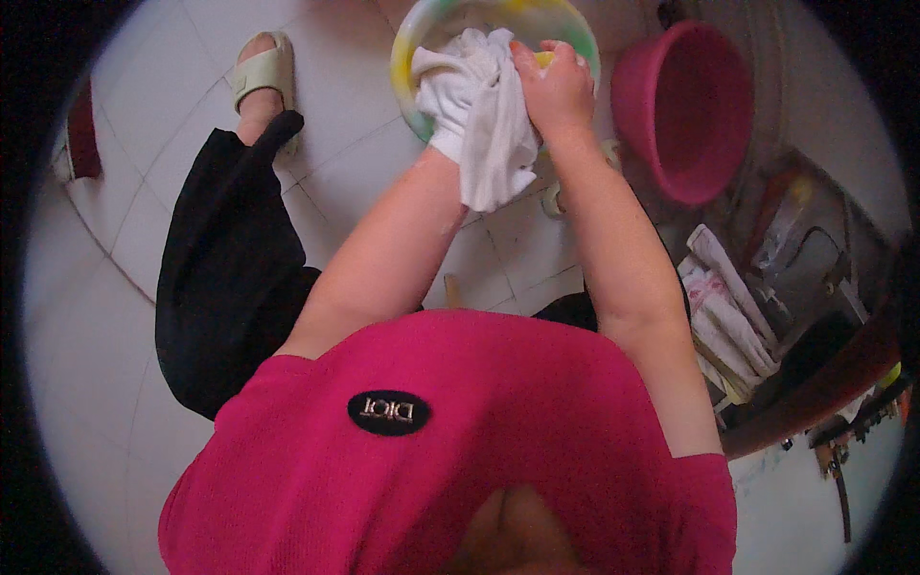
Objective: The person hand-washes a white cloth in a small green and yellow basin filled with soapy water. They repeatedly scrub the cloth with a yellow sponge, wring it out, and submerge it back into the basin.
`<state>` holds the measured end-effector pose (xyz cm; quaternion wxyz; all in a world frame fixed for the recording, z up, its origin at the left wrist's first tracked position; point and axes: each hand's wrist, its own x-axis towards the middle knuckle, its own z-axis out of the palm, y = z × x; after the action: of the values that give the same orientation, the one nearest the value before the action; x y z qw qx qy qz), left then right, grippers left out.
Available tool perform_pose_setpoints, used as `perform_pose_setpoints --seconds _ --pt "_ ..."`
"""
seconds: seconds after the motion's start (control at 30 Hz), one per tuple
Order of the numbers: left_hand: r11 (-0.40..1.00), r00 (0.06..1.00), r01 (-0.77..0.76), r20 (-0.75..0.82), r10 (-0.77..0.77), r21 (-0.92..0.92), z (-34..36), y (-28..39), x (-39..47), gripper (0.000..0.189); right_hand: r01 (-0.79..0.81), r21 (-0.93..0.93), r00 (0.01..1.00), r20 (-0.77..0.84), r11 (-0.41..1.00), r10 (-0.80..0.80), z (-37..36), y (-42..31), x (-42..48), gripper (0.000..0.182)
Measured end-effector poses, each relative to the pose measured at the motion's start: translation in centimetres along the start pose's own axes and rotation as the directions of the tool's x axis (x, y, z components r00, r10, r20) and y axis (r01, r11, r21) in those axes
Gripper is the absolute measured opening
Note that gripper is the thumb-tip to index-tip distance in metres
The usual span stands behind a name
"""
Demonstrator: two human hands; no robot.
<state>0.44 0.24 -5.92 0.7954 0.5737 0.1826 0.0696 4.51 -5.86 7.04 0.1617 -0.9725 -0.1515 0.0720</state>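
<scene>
At the top of the head view, a white cloth (496,122) is draped over my left hand and wrist, above a basin with yellow, white and green patches (404,72). The cloth hides my left hand, so its fingers cannot be made out. My right hand (559,90) is curled round a yellow bar (544,59), which looks like soap, and lies against the cloth's right side. Whitish suds or wet patches show on the right fingers. One end of the cloth hangs down over my left forearm.
A deep pink plastic tub (636,100) stands tilted in view right of the basin. Folded whitish cloths (726,323) lie farther down on the right, beside dark clutter. My left foot in a pale green slide sandal (284,72) rests on the tiled floor (345,65).
</scene>
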Motion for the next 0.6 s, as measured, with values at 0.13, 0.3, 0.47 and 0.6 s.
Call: perform_pose_setpoints --seconds 0.13,0.3,0.47,0.6 --pt "0.969 0.999 0.034 0.022 -0.030 -0.244 -0.3 1.0 -0.4 0.027 0.281 0.006 0.960 -0.005 0.960 -0.281 -1.1 -3.4 -5.6 0.054" --pt "0.993 1.000 -0.012 0.020 0.014 -0.114 0.0 2.2 -0.4 0.025 0.221 -0.056 0.975 -0.005 0.974 -0.222 -0.2 -3.0 -3.0 0.057" --pt "0.978 0.989 -0.058 -0.120 0.084 0.201 1.8 1.6 0.1 0.023 0.065 -0.033 0.985 0.160 0.997 -0.059 -0.8 -0.4 2.1 0.055" --pt "0.972 0.991 -0.075 -0.087 0.097 0.224 0.4 2.5 -0.3 0.021 0.511 -0.069 0.859 0.085 0.857 -0.505 -2.1 -4.4 -4.9 0.051"
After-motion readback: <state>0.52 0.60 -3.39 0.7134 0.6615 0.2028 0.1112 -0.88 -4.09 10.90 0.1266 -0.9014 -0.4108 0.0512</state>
